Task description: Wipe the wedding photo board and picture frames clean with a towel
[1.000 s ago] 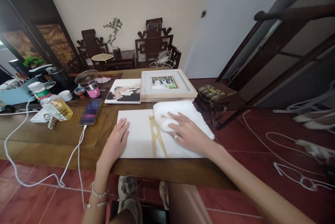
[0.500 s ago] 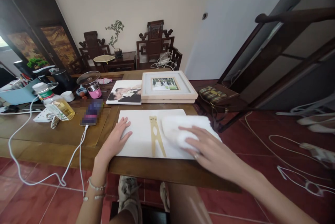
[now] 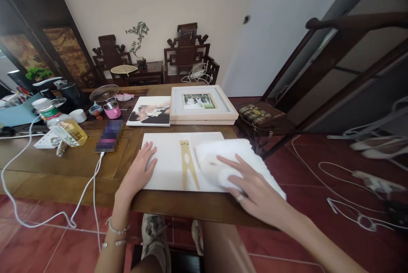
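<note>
A white board (image 3: 168, 160) with a gold clip-shaped mark (image 3: 187, 164) lies flat near the front edge of the wooden table (image 3: 79, 166). My left hand (image 3: 138, 171) rests flat on the board's left side, fingers spread. My right hand (image 3: 255, 190) presses a white towel (image 3: 223, 162) onto the board's right part, fingers stretched out over the bunched cloth. The towel hangs past the table's right edge.
Behind the board sit a framed photo (image 3: 202, 105) and an unframed print (image 3: 149, 111). To the left are a phone (image 3: 110, 135) on a white cable, an oil bottle (image 3: 62, 126), a pink cup (image 3: 114, 110) and clutter. Cables lie on the red floor tiles at right.
My right hand has swept the towel from the board's upper middle down toward the right front corner. The left hand has stayed in place on the board.
</note>
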Motion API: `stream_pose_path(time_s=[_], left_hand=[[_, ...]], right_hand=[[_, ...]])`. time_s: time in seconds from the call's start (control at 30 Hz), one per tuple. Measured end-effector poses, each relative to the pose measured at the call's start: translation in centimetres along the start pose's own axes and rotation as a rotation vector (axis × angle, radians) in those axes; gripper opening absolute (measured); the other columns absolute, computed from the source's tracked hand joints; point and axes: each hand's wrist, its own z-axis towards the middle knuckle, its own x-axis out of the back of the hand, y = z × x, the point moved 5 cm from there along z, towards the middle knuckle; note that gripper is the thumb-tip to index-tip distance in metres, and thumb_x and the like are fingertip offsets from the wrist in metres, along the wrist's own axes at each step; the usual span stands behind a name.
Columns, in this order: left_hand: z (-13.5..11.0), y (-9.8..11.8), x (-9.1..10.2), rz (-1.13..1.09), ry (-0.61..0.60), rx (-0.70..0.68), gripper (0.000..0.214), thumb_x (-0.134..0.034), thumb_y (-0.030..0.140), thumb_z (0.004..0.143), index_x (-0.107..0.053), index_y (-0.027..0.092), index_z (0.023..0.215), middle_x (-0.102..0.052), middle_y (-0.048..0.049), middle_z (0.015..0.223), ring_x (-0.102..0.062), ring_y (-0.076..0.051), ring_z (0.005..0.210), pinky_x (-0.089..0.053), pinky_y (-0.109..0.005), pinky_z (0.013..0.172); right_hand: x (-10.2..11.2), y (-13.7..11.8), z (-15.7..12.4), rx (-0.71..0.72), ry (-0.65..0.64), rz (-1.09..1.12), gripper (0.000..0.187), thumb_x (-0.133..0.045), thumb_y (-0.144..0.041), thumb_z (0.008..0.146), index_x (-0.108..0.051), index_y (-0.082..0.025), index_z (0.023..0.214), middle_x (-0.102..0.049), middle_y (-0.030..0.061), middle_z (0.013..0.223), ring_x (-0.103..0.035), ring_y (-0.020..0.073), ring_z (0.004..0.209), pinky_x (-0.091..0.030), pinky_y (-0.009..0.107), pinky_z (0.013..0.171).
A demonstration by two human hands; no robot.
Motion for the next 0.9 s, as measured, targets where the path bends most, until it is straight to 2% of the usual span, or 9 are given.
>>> stream_pose_path(time_s=[0.13, 0.23, 0.3, 0.43, 0.53, 0.63, 0.73, 0.83, 0.9], left_hand=[[-0.4, 0.4, 0.1, 0.028, 0.022, -0.020, 0.047, -0.048, 0.042, 0.091, -0.048, 0.015, 0.130, -0.035, -0.0146, 0.152, -0.024, -0.024, 0.145, -0.024, -0.047, 0.117], [-0.5, 0.5, 0.2, 0.041, -0.008, -0.017, 0.052, -0.051, 0.046, 0.090, -0.046, 0.015, 0.132, -0.033, -0.0143, 0.153, -0.021, -0.025, 0.145, -0.022, -0.047, 0.118], [-0.5, 0.4, 0.2, 0.038, -0.028, -0.018, 0.054, -0.051, 0.046, 0.090, -0.044, 0.016, 0.134, -0.031, -0.0138, 0.154, -0.020, -0.025, 0.146, -0.021, -0.047, 0.118], [-0.4, 0.3, 0.3, 0.027, -0.029, -0.037, 0.051, -0.050, 0.044, 0.091, -0.043, 0.019, 0.135, -0.031, -0.0121, 0.154, -0.021, -0.025, 0.145, -0.022, -0.049, 0.118], [-0.5, 0.3, 0.3, 0.017, -0.018, -0.050, 0.046, -0.043, 0.039, 0.094, -0.044, 0.017, 0.135, -0.034, -0.0126, 0.153, -0.023, -0.024, 0.145, -0.022, -0.049, 0.118], [-0.5, 0.2, 0.3, -0.002, -0.007, -0.047, 0.044, -0.038, 0.035, 0.096, -0.045, 0.017, 0.136, -0.035, -0.0124, 0.152, -0.024, -0.023, 0.145, -0.023, -0.048, 0.118], [-0.6, 0.1, 0.3, -0.023, 0.004, -0.027, 0.049, -0.036, 0.033, 0.096, -0.037, 0.017, 0.143, -0.033, -0.0115, 0.153, -0.023, -0.023, 0.145, -0.022, -0.047, 0.118], [-0.6, 0.0, 0.2, -0.016, 0.002, -0.008, 0.055, -0.036, 0.034, 0.096, -0.030, 0.013, 0.146, -0.030, -0.0136, 0.154, -0.022, -0.024, 0.145, -0.021, -0.046, 0.119], [-0.5, 0.0, 0.1, -0.001, -0.002, -0.019, 0.054, -0.035, 0.034, 0.096, -0.033, 0.012, 0.145, -0.031, -0.0138, 0.154, -0.023, -0.024, 0.145, -0.021, -0.046, 0.119]], right_hand=[[0.9, -3.5, -1.9, 0.098, -0.020, 0.021, 0.017, -0.048, -0.007, 0.077, -0.054, -0.021, 0.070, -0.057, 0.0123, 0.134, -0.035, 0.0293, 0.137, -0.024, 0.061, 0.112], [1.1, -4.1, -1.6, 0.130, -0.051, 0.039, 0.017, -0.048, -0.007, 0.077, -0.057, -0.021, 0.072, -0.060, 0.0117, 0.131, -0.037, 0.0286, 0.136, -0.028, 0.059, 0.111], [0.8, -3.0, -0.4, 0.098, -0.066, 0.035, 0.018, -0.048, -0.009, 0.080, -0.060, -0.021, 0.074, -0.061, 0.0133, 0.128, -0.042, 0.0281, 0.133, -0.032, 0.057, 0.109], [-0.5, 1.2, 3.9, 0.015, -0.051, -0.015, 0.020, -0.046, -0.018, 0.089, -0.065, -0.019, 0.084, -0.065, 0.0170, 0.120, -0.049, 0.0311, 0.127, -0.034, 0.061, 0.106], [-1.7, 4.0, 7.2, -0.049, -0.061, -0.048, 0.023, -0.043, -0.023, 0.093, -0.066, -0.017, 0.096, -0.065, 0.0179, 0.120, -0.044, 0.0331, 0.131, -0.032, 0.063, 0.105], [-2.3, 4.6, 8.6, -0.068, -0.069, -0.041, 0.024, -0.043, -0.019, 0.092, -0.066, -0.017, 0.099, -0.059, 0.0153, 0.131, -0.034, 0.0347, 0.137, -0.028, 0.067, 0.105], [-2.0, 2.6, 7.2, -0.041, -0.063, -0.024, 0.023, -0.042, -0.014, 0.089, -0.065, -0.017, 0.088, -0.054, 0.0138, 0.137, -0.033, 0.0342, 0.137, -0.028, 0.067, 0.106], [-1.3, -0.9, 3.7, 0.015, -0.059, -0.028, 0.024, -0.042, -0.011, 0.085, -0.064, -0.018, 0.078, -0.052, 0.0125, 0.139, -0.030, 0.0347, 0.138, -0.027, 0.067, 0.106], [-0.7, -3.3, 1.2, 0.054, -0.040, -0.032, 0.022, -0.044, -0.008, 0.080, -0.063, -0.018, 0.074, -0.049, 0.0117, 0.142, -0.026, 0.0361, 0.140, -0.026, 0.069, 0.106]])
